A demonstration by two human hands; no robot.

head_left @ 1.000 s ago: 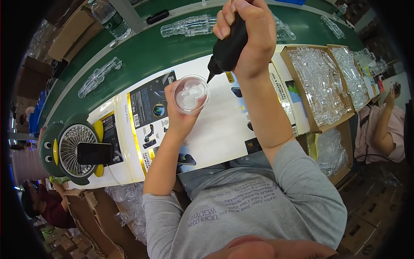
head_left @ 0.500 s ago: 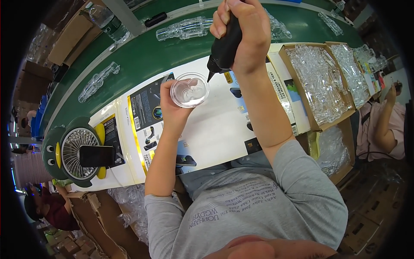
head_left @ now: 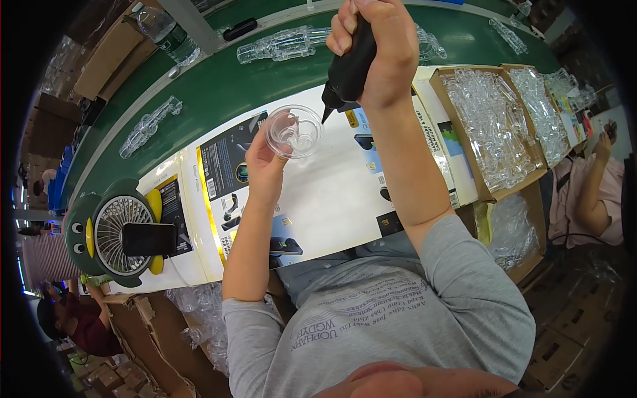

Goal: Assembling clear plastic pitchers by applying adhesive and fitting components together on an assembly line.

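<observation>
My left hand [head_left: 264, 166] holds a clear round plastic piece [head_left: 294, 150], its wide rim facing up, over the printed cardboard sheet [head_left: 332, 205]. Curved clear shapes show inside the rim. High on the right, my right hand [head_left: 388, 56] is wrapped round a black squeeze bottle [head_left: 350, 69]. The bottle tilts down, and its pointed nozzle is at the right side of the round rim; I cannot tell whether they touch.
Clear plastic assemblies [head_left: 285, 45] lie on the green bench [head_left: 212, 83]. Open boxes of clear parts [head_left: 491, 126] stand at the right. At left are a penguin-shaped fan [head_left: 109, 232] and a phone [head_left: 149, 239]. A water bottle [head_left: 166, 33] stands far left. A co-worker [head_left: 590, 192] sits at right.
My left hand has turned the clear round piece, and more of its wall shows beneath the rim. The black bottle has shifted slightly right.
</observation>
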